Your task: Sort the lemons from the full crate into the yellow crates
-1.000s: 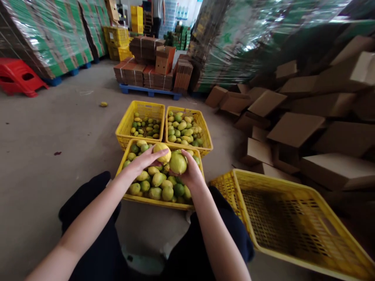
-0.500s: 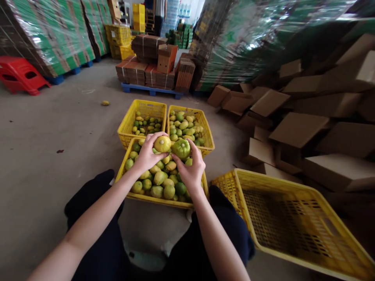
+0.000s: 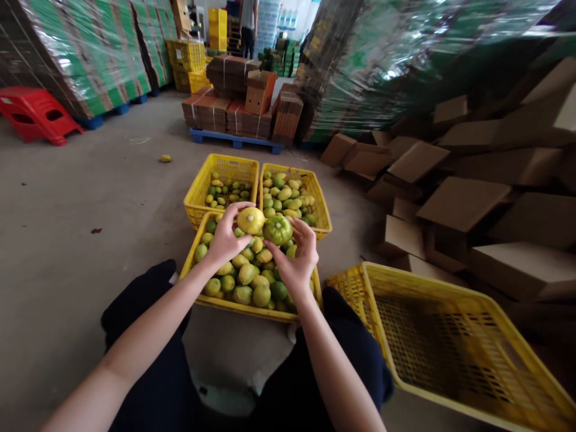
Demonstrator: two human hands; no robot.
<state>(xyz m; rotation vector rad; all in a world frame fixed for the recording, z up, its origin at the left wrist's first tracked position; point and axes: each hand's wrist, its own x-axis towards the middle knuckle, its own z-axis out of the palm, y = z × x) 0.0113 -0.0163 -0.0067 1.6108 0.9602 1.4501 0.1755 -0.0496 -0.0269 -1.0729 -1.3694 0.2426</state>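
Note:
Between the thumb and fingers of my left hand (image 3: 228,236) is a yellow lemon (image 3: 251,221), its stub end facing me. My right hand (image 3: 297,253) grips a green, ribbed lemon (image 3: 278,230) close beside it. Both fruits are held above the near yellow crate (image 3: 252,310), which is full of green and yellow lemons (image 3: 246,274). Behind it stand two more yellow crates: the left one (image 3: 194,198) has a thin layer of small lemons, the right one (image 3: 324,210) holds a fuller load.
An empty yellow crate (image 3: 432,288) stands by my right knee. Cardboard boxes (image 3: 463,201) lie heaped at the right. Flattened cartons (image 3: 229,114) sit on a blue pallet (image 3: 236,141) ahead. A lone lemon (image 3: 165,158) and a red stool (image 3: 42,114) are at the left; a person (image 3: 248,27) stands far back.
The view has shifted slightly. The green lemon in my right hand has turned a little and my right fingers have changed position on it. My left hand still holds the yellow lemon.

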